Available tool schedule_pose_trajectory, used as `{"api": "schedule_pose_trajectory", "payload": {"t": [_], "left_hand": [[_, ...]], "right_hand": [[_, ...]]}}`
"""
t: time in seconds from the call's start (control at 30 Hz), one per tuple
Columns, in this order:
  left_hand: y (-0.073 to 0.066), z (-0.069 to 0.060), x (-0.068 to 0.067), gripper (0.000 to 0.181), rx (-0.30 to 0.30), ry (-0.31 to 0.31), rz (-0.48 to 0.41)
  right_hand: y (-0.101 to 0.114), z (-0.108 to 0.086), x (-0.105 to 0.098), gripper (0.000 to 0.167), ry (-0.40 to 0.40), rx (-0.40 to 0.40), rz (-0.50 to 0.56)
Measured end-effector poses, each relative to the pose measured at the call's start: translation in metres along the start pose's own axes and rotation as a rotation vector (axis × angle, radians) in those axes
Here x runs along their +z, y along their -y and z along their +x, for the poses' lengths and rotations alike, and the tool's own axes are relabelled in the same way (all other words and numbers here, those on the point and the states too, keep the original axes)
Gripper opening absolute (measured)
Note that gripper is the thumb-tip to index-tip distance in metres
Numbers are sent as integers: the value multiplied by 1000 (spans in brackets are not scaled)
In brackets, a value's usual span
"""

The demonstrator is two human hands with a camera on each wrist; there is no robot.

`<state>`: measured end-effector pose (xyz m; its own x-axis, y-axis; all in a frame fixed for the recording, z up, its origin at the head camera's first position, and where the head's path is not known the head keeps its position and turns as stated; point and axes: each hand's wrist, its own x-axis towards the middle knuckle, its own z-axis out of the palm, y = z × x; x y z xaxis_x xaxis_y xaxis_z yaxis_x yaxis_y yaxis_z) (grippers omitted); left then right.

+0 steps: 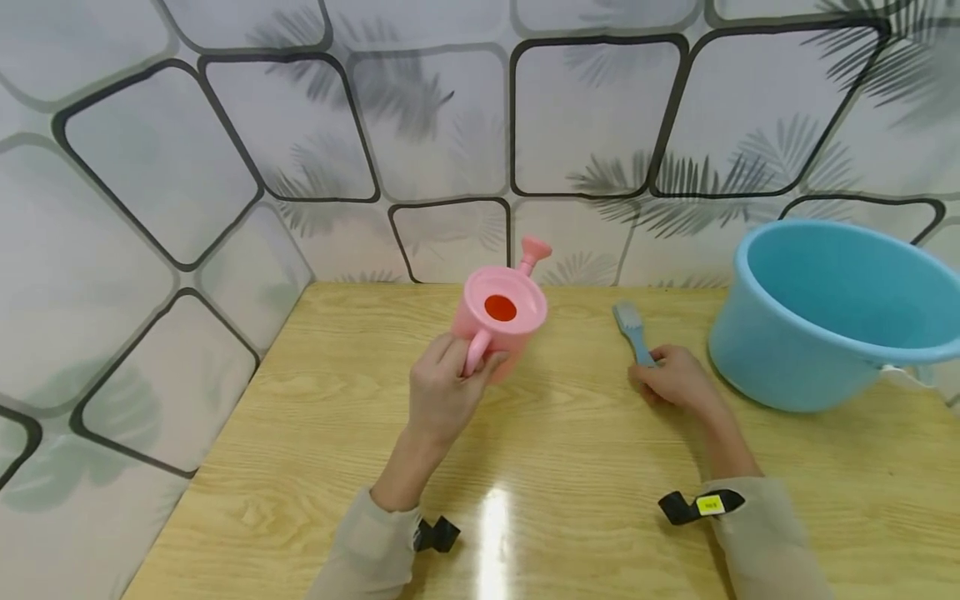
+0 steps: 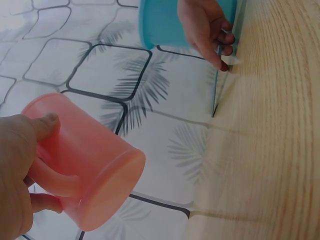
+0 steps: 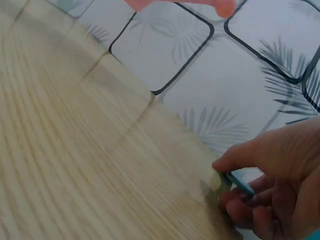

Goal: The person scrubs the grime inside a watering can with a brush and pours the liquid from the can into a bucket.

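Note:
A pink watering can (image 1: 517, 323) with a red opening in its top is held up over the table by my left hand (image 1: 441, 390), whose fingers grip the handle. In the left wrist view the can (image 2: 95, 150) tilts, its base clear of the table. A small blue-grey fork (image 1: 632, 329) lies low over the tabletop, tines pointing away from me. Its handle end is pinched between the thumb and fingers of my right hand (image 1: 681, 382). Only a thin edge of the fork (image 3: 241, 185) shows in the right wrist view.
To the right of my right hand stands a large light-blue bucket (image 1: 795, 367) with a white handle fitting. The wood-grain table (image 1: 300, 467) ends at a patterned wall covering (image 1: 442, 117) at the back and left.

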<state>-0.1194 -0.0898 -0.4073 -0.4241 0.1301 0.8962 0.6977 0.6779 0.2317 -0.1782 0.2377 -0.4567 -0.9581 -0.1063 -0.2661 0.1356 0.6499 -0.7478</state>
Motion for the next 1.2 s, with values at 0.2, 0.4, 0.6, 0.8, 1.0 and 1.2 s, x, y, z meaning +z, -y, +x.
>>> {"api": "schedule_pose_trajectory", "payload": {"t": [0.2, 0.4, 0.6, 0.8, 1.0, 1.2], "left_hand": [[1, -2, 1, 43, 0, 7, 10], [2, -3, 6, 44, 20, 6, 5], [3, -6, 8, 39, 12, 14, -14], [6, -6, 7, 37, 8, -12, -26], [5, -6, 6, 38, 18, -4, -16], [5, -7, 5, 38, 29, -7, -20]], "right_hand": [[7, -6, 5, 46, -63, -4, -371], [5, -12, 10, 41, -79, 27, -421], [3, -13, 10, 43, -90, 4, -394], [12, -10, 11, 39, -88, -39, -350], [11, -13, 12, 38, -79, -24, -335], [10, -16, 14, 36, -82, -17, -307]]}}
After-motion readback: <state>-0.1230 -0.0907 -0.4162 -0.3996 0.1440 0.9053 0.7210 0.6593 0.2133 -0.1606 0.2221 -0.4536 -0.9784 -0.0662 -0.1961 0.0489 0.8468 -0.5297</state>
